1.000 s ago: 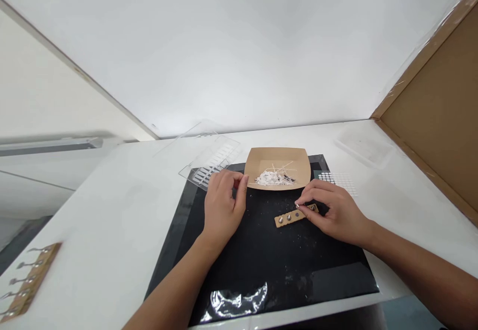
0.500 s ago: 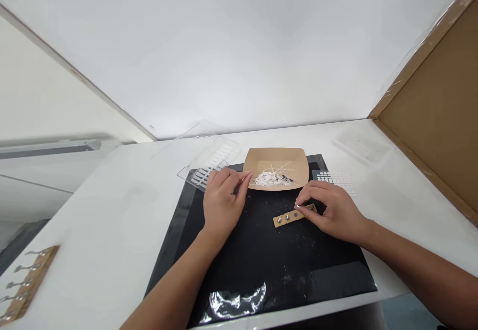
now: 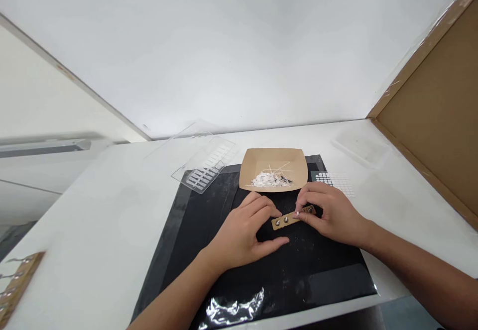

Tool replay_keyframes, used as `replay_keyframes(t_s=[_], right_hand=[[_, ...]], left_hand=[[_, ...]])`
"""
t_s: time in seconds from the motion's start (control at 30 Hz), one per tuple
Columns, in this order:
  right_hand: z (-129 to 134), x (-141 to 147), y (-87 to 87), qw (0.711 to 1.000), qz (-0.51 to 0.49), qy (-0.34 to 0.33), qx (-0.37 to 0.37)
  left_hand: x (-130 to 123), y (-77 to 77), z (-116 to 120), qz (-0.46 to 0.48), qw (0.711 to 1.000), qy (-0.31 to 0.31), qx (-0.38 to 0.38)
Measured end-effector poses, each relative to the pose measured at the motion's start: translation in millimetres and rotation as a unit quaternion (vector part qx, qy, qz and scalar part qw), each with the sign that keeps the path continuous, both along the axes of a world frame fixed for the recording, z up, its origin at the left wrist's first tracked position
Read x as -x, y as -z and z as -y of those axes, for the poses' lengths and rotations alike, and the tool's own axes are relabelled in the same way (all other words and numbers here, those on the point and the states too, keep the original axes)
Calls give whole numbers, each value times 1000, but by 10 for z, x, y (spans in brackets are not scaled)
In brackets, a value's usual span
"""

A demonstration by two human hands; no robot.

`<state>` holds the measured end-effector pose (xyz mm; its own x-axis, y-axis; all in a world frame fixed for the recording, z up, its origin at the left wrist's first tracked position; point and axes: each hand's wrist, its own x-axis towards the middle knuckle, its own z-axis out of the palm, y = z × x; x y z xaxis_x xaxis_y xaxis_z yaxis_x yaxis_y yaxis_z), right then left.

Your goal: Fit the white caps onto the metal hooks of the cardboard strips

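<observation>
Brown and narrow, the strip [image 3: 281, 222] with round metal pieces lies on the black mat [image 3: 261, 265], just your side of the cardboard tray [image 3: 272, 156] holding white shreds [image 3: 271, 179]. Your right hand [image 3: 330, 213] has thumb and forefinger pinched together on a tiny silvery piece [image 3: 298, 214] at the strip. Your left hand [image 3: 242, 230] is spread — thumb and fingers apart — with its fingertips at the strip's left end.

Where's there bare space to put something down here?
The white tabletop is bare between the wooden rack and black mat, and between the right forearm and cardboard panel. It's crowded around the studded strip, with left hand and right hand close in, tray just behind.
</observation>
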<state>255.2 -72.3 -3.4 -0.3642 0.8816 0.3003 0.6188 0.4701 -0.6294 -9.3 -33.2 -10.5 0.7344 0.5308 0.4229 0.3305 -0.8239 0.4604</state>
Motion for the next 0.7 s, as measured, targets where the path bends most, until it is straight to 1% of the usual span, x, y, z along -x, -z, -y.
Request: replay_keyframes(t_s=[0.13, 0.3, 0.4, 0.7], right_hand=[[-10, 7, 44, 1000, 15, -15, -4], [-27, 14, 128, 999, 30, -17, 12], [-42, 8, 158, 999, 43, -17, 23], [-59, -59, 150, 997, 59, -37, 38]], left_hand=[[-16, 59, 17, -36, 999, -15, 3], [-24, 82, 27, -67, 997, -19, 21], [-35, 91, 33, -67, 997, -18, 29], [-41, 98, 37, -71, 996, -25, 47]])
